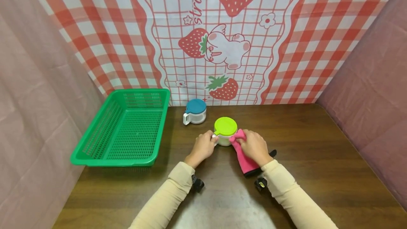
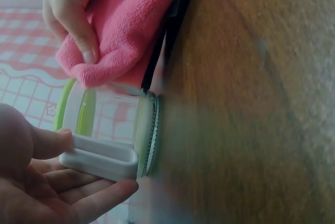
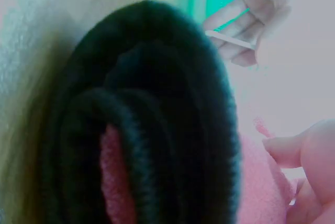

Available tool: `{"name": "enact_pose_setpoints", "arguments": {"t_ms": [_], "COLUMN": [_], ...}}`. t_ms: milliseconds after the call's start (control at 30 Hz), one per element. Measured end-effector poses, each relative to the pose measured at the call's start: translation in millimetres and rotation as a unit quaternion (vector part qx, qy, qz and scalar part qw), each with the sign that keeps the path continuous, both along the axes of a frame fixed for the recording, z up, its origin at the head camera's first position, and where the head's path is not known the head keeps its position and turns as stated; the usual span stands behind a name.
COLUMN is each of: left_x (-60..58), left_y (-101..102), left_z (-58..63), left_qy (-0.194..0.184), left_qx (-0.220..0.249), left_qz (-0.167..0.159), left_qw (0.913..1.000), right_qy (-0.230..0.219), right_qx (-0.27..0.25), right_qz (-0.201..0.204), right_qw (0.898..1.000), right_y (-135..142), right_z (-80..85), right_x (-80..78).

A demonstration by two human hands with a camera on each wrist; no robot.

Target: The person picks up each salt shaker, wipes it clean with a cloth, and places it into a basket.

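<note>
A clear glass jar (image 1: 225,140) with a lime-green lid (image 1: 225,125) and a white handle (image 2: 99,158) stands on the table. My left hand (image 1: 203,146) pinches the handle between thumb and fingers. In my right hand (image 1: 254,146) is a pink cloth (image 1: 243,156) with black edging, bunched under the fingers and touching the jar's right side. The left wrist view shows the cloth against the glass just below the lid rim. Close up in the right wrist view, the folded black edging (image 3: 152,77) hides much of the jar.
Behind and left stands a second jar (image 1: 196,117) with a blue lid and white handle. A green perforated basket (image 1: 162,130) occupies the table's left side. A checked strawberry-print cloth (image 1: 127,45) hangs along the back edge, with pink curtains (image 1: 365,63) at both sides.
</note>
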State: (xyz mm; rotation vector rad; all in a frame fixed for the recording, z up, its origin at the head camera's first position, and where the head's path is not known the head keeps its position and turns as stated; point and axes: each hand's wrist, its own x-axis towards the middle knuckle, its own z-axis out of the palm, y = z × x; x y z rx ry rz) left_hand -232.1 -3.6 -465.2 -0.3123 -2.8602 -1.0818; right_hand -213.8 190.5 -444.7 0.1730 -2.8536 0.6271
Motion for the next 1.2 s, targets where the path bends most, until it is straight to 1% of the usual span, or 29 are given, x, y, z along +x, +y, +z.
{"name": "enact_pose_setpoints", "arguments": {"t_ms": [67,233,367,500,633,867,1100,1200], "left_x": [-0.6,-1.7,-1.6,-0.6,0.7,1.9,1.8,1.7], "left_y": [-1.7,-7.2,-12.0,-15.6,-16.0,-12.0,-13.7,-14.4], "left_z": [0.8,3.9,6.3,7.2,6.0,4.0,5.3,5.5], "left_qy": [0.000,-0.017,-0.035,-0.050,-0.045,-0.038,-0.040,-0.037], "left_qx": [-0.008,-0.018,-0.018,-0.017,-0.007,0.015,0.013,0.012], "left_qz": [-0.007,-0.027,-0.049,-0.063,-0.063,-0.063,-0.054,-0.052], "left_qw": [0.9999,0.9993,0.9981,0.9966,0.9970,0.9972,0.9977,0.9979], "right_qy": [-0.006,-0.016,-0.026,-0.028,-0.024,-0.022,-0.016,-0.007], "right_qx": [-0.006,-0.013,-0.010,-0.006,-0.007,-0.003,-0.002,-0.004], "right_qz": [0.000,-0.003,-0.005,-0.007,-0.006,-0.003,0.020,0.027], "right_qw": [1.000,1.000,1.000,1.000,1.000,1.000,1.000,1.000], "right_y": [2.1,8.4,13.1,16.5,18.0,19.5,14.4,10.9], "right_z": [0.8,0.8,0.5,-0.9,-1.2,1.5,3.9,4.0], "right_x": [-0.5,-3.5,-6.0,-7.6,-8.2,-4.3,0.6,3.3]}}
